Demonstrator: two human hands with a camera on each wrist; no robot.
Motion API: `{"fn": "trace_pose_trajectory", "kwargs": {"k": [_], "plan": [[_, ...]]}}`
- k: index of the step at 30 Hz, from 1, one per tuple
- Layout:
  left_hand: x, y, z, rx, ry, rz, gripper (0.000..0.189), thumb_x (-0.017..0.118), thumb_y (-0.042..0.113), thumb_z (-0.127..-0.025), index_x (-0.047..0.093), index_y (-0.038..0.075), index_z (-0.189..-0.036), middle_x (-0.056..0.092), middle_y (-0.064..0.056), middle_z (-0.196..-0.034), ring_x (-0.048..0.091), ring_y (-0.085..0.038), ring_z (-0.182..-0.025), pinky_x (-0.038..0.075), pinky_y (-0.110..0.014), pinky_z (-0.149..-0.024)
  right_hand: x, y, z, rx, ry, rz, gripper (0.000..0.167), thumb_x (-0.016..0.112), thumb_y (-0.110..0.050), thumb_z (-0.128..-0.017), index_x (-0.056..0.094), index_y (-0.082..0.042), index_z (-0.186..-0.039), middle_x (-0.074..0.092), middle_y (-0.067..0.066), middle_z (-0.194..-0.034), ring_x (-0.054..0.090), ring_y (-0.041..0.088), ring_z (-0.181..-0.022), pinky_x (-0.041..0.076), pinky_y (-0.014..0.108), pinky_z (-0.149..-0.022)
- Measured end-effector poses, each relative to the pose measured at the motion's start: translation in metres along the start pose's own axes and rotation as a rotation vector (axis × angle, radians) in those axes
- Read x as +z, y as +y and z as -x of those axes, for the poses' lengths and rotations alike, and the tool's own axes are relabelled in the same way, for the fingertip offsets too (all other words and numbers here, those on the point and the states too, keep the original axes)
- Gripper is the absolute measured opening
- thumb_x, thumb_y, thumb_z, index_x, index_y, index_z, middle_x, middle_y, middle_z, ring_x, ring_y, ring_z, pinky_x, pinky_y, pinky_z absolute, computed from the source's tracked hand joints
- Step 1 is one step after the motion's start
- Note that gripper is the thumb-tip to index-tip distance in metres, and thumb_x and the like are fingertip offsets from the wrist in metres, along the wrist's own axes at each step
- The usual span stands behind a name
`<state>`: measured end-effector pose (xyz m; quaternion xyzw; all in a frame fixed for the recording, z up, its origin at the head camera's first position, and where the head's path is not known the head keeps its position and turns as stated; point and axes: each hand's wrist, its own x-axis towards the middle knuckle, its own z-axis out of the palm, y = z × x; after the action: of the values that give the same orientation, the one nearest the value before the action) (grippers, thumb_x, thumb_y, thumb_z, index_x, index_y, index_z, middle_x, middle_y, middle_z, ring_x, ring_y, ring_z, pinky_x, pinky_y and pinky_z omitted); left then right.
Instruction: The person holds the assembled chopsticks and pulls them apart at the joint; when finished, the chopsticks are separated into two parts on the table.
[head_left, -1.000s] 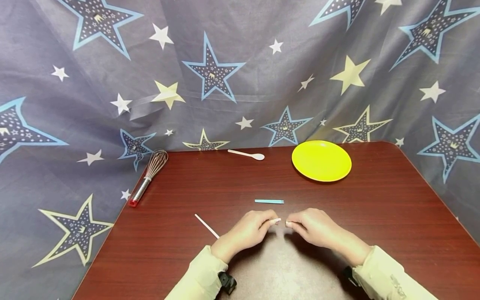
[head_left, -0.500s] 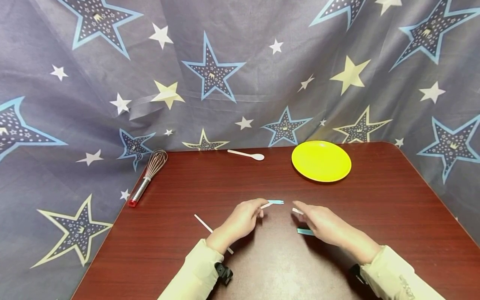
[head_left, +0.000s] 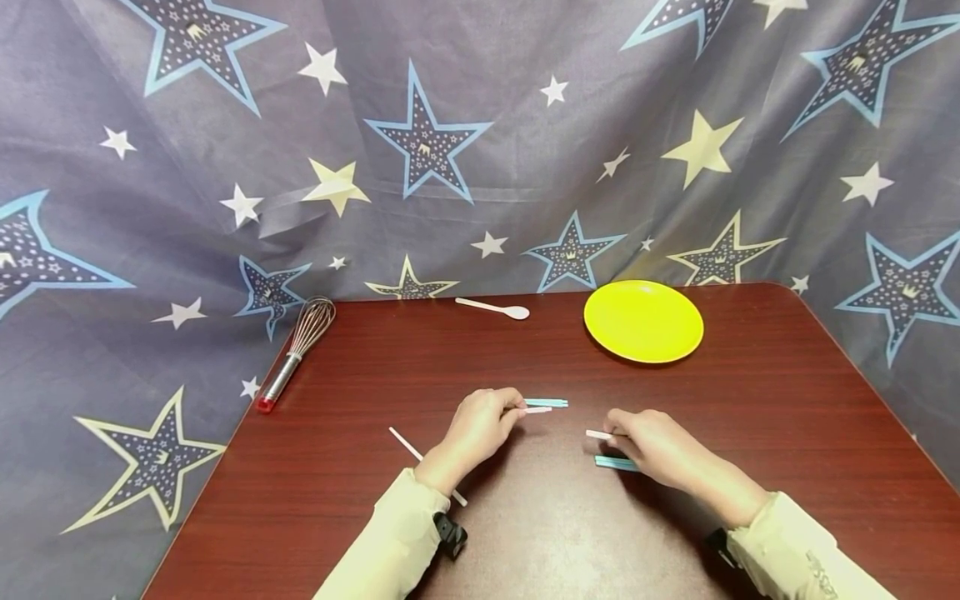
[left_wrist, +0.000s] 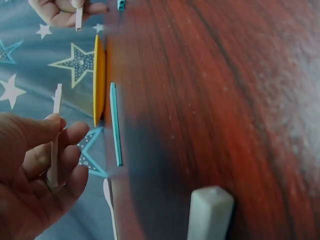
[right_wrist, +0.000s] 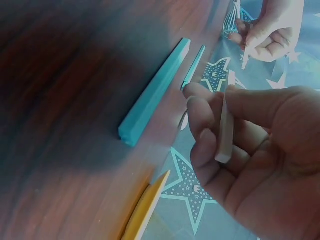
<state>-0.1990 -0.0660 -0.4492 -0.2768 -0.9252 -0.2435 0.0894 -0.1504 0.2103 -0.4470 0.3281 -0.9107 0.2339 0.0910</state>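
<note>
My left hand [head_left: 477,425] pinches a short white stick [left_wrist: 56,115] between thumb and fingers, just above the table. Right behind that stick, a light blue stick [head_left: 551,403] lies flat. My right hand [head_left: 660,450] holds another short white stick [right_wrist: 226,125] between thumb and fingertips. Below the right hand lies a second light blue stick [right_wrist: 152,95], its right end hidden by the hand in the head view. A longer white stick [head_left: 406,445] rests on the table and passes under my left wrist.
A yellow plate [head_left: 643,322] sits at the back right of the brown table [head_left: 390,358]. Near the back edge lies a white spoon [head_left: 491,309]. A whisk [head_left: 297,354] with a red-tipped handle is by the left edge. A star-patterned cloth [head_left: 517,167] hangs behind.
My hands have drawn apart from close together, left hand leftward and away, right hand rightward, each keeping a white stick. The near blue stick and more of the long white stick have come into view.
</note>
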Motion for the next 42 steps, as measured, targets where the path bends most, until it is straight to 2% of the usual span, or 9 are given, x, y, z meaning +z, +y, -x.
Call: {"fn": "trace_pose_trajectory", "kwargs": {"k": [2, 7, 12, 16, 20, 28, 42], "plan": [[0.002, 0.000, -0.002, 0.002, -0.009, -0.023, 0.006, 0.071, 0.021, -0.088, 0.072, 0.016, -0.087, 0.069, 0.007, -0.082, 0.062, -0.013, -0.077, 0.050, -0.034, -0.073, 0.001, 0.001, 0.000, 0.002, 0.023, 0.027, 0.021, 0.074, -0.004, -0.083, 0.056, -0.014, -0.083, 0.057, -0.012, -0.067, 0.043, 0.003, -0.055, 0.040, 0.023, -0.052], [0.008, 0.002, -0.009, 0.037, -0.016, -0.048, 0.007, 0.074, 0.022, -0.085, 0.073, 0.016, -0.083, 0.063, 0.007, -0.083, 0.057, -0.014, -0.084, 0.049, -0.030, -0.077, 0.002, 0.003, 0.000, 0.026, 0.049, 0.073, 0.021, 0.076, -0.006, -0.081, 0.058, -0.016, -0.079, 0.056, -0.014, -0.066, 0.046, 0.003, -0.055, 0.042, 0.026, -0.052], [0.014, 0.003, -0.015, 0.026, -0.026, -0.056, 0.008, 0.077, 0.021, -0.082, 0.072, 0.018, -0.078, 0.055, 0.008, -0.077, 0.051, -0.012, -0.079, 0.045, -0.026, -0.069, 0.003, 0.005, -0.001, 0.046, 0.011, 0.089, 0.022, 0.078, -0.007, -0.078, 0.059, -0.018, -0.074, 0.055, -0.014, -0.067, 0.049, 0.005, -0.058, 0.044, 0.027, -0.055], [0.020, 0.003, -0.021, -0.019, -0.069, -0.071, 0.009, 0.078, 0.024, -0.082, 0.072, 0.020, -0.077, 0.055, 0.010, -0.076, 0.051, -0.011, -0.079, 0.045, -0.026, -0.068, 0.004, 0.006, -0.001, 0.049, -0.018, 0.128, 0.022, 0.080, -0.008, -0.076, 0.061, -0.019, -0.074, 0.055, -0.012, -0.070, 0.054, 0.009, -0.063, 0.047, 0.030, -0.059], [0.024, 0.003, -0.026, -0.036, -0.091, -0.112, 0.011, 0.078, 0.028, -0.081, 0.071, 0.023, -0.076, 0.056, 0.011, -0.077, 0.051, -0.011, -0.080, 0.045, -0.027, -0.069, 0.004, 0.007, 0.001, 0.074, -0.033, 0.156, 0.021, 0.081, -0.009, -0.075, 0.063, -0.019, -0.074, 0.057, -0.011, -0.071, 0.057, 0.012, -0.065, 0.047, 0.031, -0.058], [0.032, 0.002, -0.032, -0.033, -0.123, -0.196, 0.014, 0.077, 0.031, -0.083, 0.067, 0.024, -0.076, 0.055, 0.012, -0.077, 0.052, -0.011, -0.080, 0.045, -0.027, -0.066, 0.007, 0.009, 0.003, 0.150, -0.080, 0.151, 0.018, 0.081, -0.011, -0.075, 0.065, -0.020, -0.074, 0.060, -0.012, -0.072, 0.056, 0.009, -0.064, 0.045, 0.030, -0.056], [0.040, 0.001, -0.037, 0.017, -0.113, -0.302, 0.019, 0.078, 0.033, -0.081, 0.064, 0.024, -0.072, 0.056, 0.010, -0.075, 0.053, -0.014, -0.078, 0.046, -0.027, -0.062, 0.008, 0.009, 0.002, 0.187, -0.122, 0.140, 0.018, 0.080, -0.011, -0.075, 0.065, -0.022, -0.072, 0.060, -0.014, -0.071, 0.049, 0.005, -0.060, 0.041, 0.029, -0.053]]}}
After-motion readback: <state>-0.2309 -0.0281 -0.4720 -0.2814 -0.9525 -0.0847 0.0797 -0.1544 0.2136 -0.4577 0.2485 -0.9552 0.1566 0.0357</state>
